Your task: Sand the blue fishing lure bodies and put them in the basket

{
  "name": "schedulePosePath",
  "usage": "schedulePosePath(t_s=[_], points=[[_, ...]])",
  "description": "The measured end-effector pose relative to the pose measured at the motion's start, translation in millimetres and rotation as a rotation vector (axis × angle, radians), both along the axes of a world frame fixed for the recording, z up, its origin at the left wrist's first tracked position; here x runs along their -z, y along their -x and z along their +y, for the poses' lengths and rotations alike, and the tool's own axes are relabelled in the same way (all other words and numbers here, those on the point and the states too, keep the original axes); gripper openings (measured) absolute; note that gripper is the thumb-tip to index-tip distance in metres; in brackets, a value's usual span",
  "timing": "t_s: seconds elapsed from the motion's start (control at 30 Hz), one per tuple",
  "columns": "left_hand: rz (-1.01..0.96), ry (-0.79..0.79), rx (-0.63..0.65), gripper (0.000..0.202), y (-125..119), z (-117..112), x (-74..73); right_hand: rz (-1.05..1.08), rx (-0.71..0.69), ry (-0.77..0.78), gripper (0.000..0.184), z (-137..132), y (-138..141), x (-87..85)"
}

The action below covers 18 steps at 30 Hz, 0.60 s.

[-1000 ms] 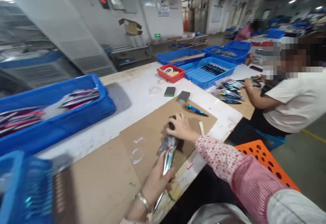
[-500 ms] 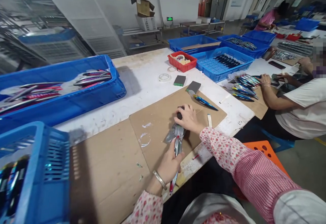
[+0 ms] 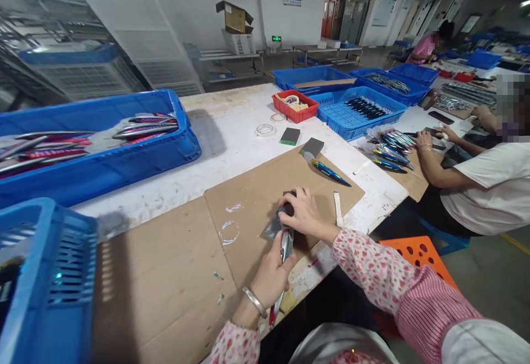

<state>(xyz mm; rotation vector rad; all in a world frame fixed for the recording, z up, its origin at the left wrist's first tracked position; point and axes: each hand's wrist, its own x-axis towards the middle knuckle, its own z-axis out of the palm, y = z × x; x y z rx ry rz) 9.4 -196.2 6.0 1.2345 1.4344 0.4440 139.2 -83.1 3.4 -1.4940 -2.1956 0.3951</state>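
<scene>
My left hand (image 3: 271,275) is closed around a long shiny silver lure-shaped piece (image 3: 285,245) with a red tail end, held over the cardboard sheet (image 3: 256,198). My right hand (image 3: 304,215) is closed on a dark sanding block (image 3: 287,209) pressed against the top of that piece. A bit of clear wrapping sticks out to the left of the block. A blue lure (image 3: 330,172) and a white strip (image 3: 337,208) lie on the cardboard just beyond my right hand.
Blue crates (image 3: 95,170) with pink and silver lures stand at left, another crate (image 3: 45,286) at near left. Two sanding blocks (image 3: 290,136), tape rolls (image 3: 265,129), a red tray (image 3: 295,105) and more blue crates (image 3: 356,111) lie farther back. A seated person (image 3: 476,182) handles lures (image 3: 389,146) at right. An orange stool (image 3: 418,253) stands below.
The view has swung left and steadied. My hands with the block and the silver piece have shifted slightly toward me on the cardboard; the grip is unchanged.
</scene>
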Motion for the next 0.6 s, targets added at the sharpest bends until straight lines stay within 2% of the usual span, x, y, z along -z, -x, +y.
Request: schedulePosePath(t_s=[0.07, 0.17, 0.3, 0.47, 0.6], points=[[-0.033, -0.011, -0.027, 0.066, 1, 0, 0.9, -0.011, 0.014, 0.014, 0.021, 3, -1, 0.3], [-0.092, -0.019, -0.059, 0.067, 3, -1, 3.6, -0.030, 0.053, -0.046, 0.021, 5, -3, 2.5], [-0.118, -0.028, -0.046, 0.067, 4, -1, 7.1, 0.044, 0.001, -0.041, 0.020, 1, -6, 8.5], [-0.152, -0.014, -0.089, 0.067, 4, 1, 4.2, 0.012, 0.055, -0.053, 0.021, 5, -14, 9.3], [-0.184, 0.017, -0.095, 0.071, 10, 0, 9.2, 0.029, -0.016, -0.080, 0.023, 0, -16, 9.5]])
